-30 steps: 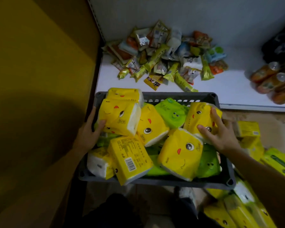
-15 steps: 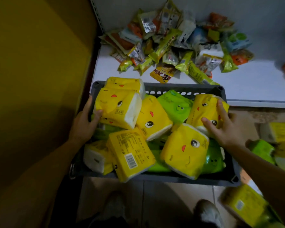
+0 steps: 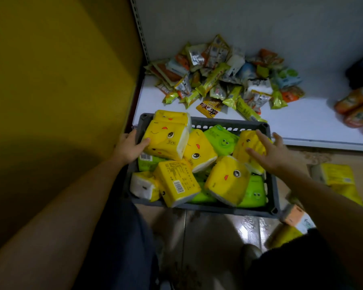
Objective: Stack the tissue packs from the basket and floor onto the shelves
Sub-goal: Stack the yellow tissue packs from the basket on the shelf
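**A:** From the head view, where do the hands sit?

**B:** Apart, one at each side of the grey basket (image 3: 218, 208). The left hand (image 3: 127, 148) is at the left rim, its fingers laid flat against the short end of a yellow tissue pack (image 3: 166, 141). It presses the pack and is not wrapped around it. The right hand (image 3: 275, 155) has its fingers spread over a second yellow pack (image 3: 244, 142) by the right wall. I can't tell if it touches.

**A:** How do the packs lie?

**B:** The left one runs lengthwise across the basket, end-on to the left hand, which is nearer. The right one leans on edge under the right palm.

**A:** And the shelf?

**B:** The white shelf (image 3: 302, 124) starts just past the far rim, straight ahead. A heap of snack packets (image 3: 218, 80) sits at its back, with bare board in front. More packs lie on the floor (image 3: 340, 181) to the right.
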A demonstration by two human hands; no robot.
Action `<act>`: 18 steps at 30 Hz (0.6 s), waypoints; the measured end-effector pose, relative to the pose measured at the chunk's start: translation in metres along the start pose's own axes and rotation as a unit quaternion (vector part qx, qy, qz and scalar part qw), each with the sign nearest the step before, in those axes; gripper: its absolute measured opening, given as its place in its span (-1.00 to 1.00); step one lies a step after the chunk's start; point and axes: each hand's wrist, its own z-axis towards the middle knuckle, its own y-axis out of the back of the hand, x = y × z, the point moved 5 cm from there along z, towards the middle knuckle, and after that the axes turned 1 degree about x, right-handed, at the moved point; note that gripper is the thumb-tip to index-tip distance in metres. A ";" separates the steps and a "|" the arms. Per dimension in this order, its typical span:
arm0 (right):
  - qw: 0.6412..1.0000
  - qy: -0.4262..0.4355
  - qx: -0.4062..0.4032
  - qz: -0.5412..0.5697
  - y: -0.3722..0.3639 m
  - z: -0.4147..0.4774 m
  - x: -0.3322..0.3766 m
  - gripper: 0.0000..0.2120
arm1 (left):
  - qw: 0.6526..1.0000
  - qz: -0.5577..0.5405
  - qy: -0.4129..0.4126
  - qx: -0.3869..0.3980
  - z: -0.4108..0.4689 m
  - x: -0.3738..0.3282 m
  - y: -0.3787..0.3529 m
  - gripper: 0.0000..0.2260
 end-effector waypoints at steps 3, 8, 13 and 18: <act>0.997 0.076 0.022 0.001 0.010 -0.035 0.046 -0.35 | 0.997 0.076 -0.008 0.003 -0.037 -0.037 0.019 -0.42; 0.983 0.165 0.070 0.035 -0.017 -0.074 0.124 -0.36 | 0.994 0.101 -0.037 0.022 -0.068 -0.057 0.016 -0.48; 0.978 0.190 0.080 0.041 -0.036 -0.068 0.171 -0.36 | 0.994 0.095 -0.055 0.010 -0.057 -0.050 0.017 -0.46; 0.980 0.151 0.080 0.099 -0.053 -0.047 0.190 -0.33 | 0.998 0.028 -0.041 0.030 -0.034 -0.046 0.017 -0.47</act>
